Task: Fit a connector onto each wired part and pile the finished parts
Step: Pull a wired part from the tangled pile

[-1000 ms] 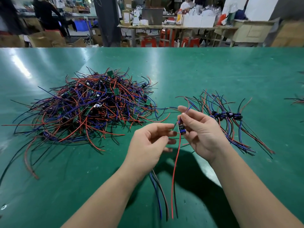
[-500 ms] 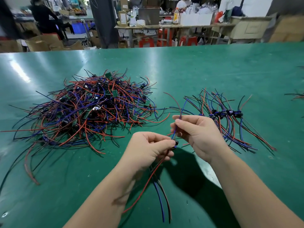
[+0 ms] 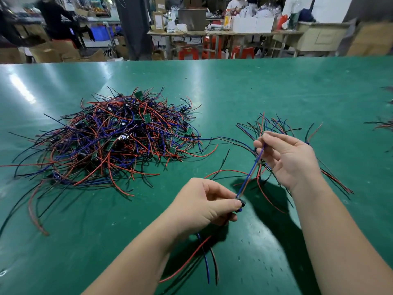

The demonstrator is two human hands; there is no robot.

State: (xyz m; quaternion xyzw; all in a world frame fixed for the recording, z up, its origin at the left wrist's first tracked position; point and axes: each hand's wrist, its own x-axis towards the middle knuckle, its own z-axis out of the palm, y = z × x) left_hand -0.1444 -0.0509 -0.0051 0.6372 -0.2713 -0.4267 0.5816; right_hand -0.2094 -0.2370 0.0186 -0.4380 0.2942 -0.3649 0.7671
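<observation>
My left hand (image 3: 204, 203) pinches a small black wired part (image 3: 240, 204) at its fingertips; red, blue and dark wires hang below the hand. Blue and red wires (image 3: 251, 170) run taut from that part up to my right hand (image 3: 287, 158), which pinches them between thumb and fingers. A big tangled heap of red, blue and black wired parts (image 3: 119, 139) with small green boards lies at the left. A smaller pile of wired parts (image 3: 274, 126) lies behind and under my right hand, partly hidden by it.
The green table top (image 3: 255, 88) stretches far back to its edge. More loose wires (image 3: 382, 124) lie at the right edge. Beyond the table stand workbenches, boxes, red stools and a person at the back left.
My hands have moved apart: the right hand rose up and to the right, drawing the wires taut, while the left hand kept the black part lower down.
</observation>
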